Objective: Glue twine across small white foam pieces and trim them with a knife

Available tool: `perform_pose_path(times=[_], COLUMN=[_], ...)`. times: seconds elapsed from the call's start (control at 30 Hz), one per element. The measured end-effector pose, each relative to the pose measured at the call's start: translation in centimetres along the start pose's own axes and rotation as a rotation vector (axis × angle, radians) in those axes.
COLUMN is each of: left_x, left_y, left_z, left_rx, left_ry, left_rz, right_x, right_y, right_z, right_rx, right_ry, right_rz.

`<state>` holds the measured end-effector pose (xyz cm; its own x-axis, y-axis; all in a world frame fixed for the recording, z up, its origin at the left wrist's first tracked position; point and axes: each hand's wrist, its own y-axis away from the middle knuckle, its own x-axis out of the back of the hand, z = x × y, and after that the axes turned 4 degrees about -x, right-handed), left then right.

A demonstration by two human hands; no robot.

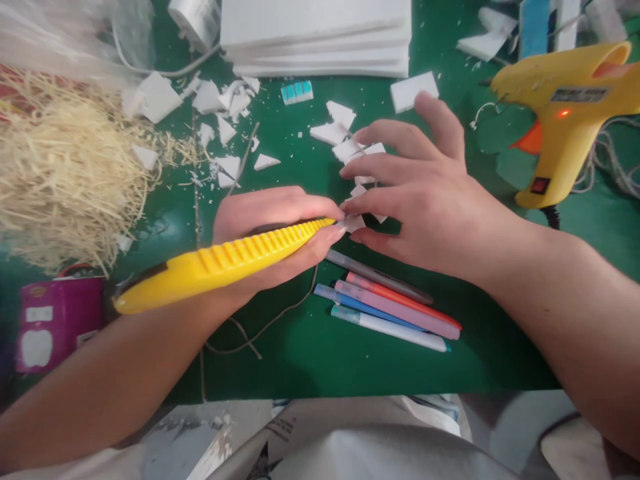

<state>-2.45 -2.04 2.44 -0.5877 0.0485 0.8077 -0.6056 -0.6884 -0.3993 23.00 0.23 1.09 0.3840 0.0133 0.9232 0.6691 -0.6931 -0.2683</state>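
Note:
My left hand is closed around a yellow utility knife, its ribbed handle slanting down to the left and its tip end near the fingertips. The blade is mostly hidden by the fingers. My right hand is open, fingers spread over small white foam pieces; its lower fingertips come close to the left fingertips. Whether they touch a foam piece there I cannot tell. Just below the hands lie several colored marker pens on the green table.
A yellow hot glue gun with a lit red light rests at right. White foam sheets are stacked at the back. Foam scraps, a straw heap and a purple box lie at left. A teal-striped piece sits mid-back.

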Motion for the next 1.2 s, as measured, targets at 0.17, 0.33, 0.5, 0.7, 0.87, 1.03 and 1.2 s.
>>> perform_pose_path(times=[0.17, 0.33, 0.5, 0.7, 0.87, 1.03, 1.2], left_x=[-0.2, -0.4, -0.6, -0.8, -0.7, -0.4, -0.6], left_y=[-0.3, -0.4, -0.4, -0.2, -0.1, 0.0, 0.6], left_z=[-0.2, -0.4, -0.5, -0.3, -0.1, -0.3, -0.4], left_rx=[-0.062, -0.09, -0.119, -0.113, -0.054, -0.065, -0.078], left_ry=[-0.019, -0.015, -0.03, -0.027, -0.053, -0.051, -0.075], left_rz=[0.031, 0.056, 0.079, 0.095, 0.089, 0.059, 0.138], right_x=[0.1, 0.6, 0.8, 0.6, 0.4, 0.4, 0.3], right_y=[-0.1, -0.3, -0.3, 0.0, 0.1, 0.1, 0.1], right_z=[-0.2, -1.0, -1.6, -1.6, -1.4, -1.7, -1.6], right_rx=[-0.01, -0.055, -0.099, -0.082, -0.052, -0.078, -0.074], right_ry=[-0.004, 0.063, 0.078, 0.075, 0.108, 0.086, 0.067], right_rz=[0.003, -0.037, -0.043, -0.016, 0.002, 0.002, 0.006])
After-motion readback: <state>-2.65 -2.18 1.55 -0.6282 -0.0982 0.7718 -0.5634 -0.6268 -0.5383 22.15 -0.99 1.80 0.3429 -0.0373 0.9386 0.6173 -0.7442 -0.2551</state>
